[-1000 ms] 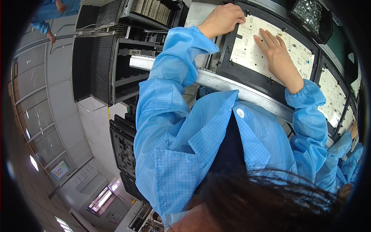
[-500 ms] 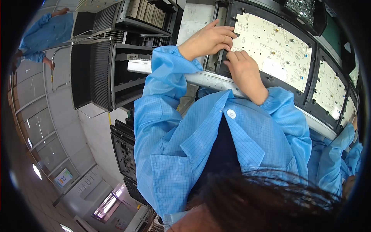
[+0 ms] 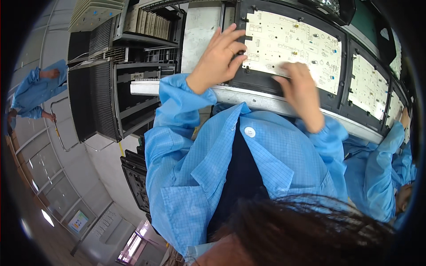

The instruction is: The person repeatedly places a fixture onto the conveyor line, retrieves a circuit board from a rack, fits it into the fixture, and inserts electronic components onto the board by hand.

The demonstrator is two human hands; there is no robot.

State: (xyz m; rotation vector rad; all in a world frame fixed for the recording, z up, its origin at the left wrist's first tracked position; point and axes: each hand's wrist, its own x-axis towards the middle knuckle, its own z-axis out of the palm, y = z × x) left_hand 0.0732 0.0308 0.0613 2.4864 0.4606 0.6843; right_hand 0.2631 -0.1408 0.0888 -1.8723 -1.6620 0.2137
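A cream circuit board [image 3: 270, 44] with small mounted parts sits in a black carrier frame [image 3: 253, 79] on the rail in front of me. My left hand [image 3: 217, 57] is at the frame's left edge, fingers spread, thumb and fingertips near the board's left end. I see nothing held in it. Over the lower edge of the same board is my right hand [image 3: 304, 91], its thumb apart from its bent fingers. Motion blurs those fingertips, and no object shows between them.
More framed boards [image 3: 368, 91] line up to the right, where a co-worker's blue sleeve [image 3: 384, 150] reaches in. A metal rail [image 3: 266, 103] runs along my side. Slotted racks [image 3: 104, 99] stand left, one holding upright boards [image 3: 148, 24]. Another person [image 3: 33, 93] is at far left.
My hands were close together at the frame's left edge. The right hand has moved right over the board's lower edge; the left has spread its fingers. The whole view has shifted slightly.
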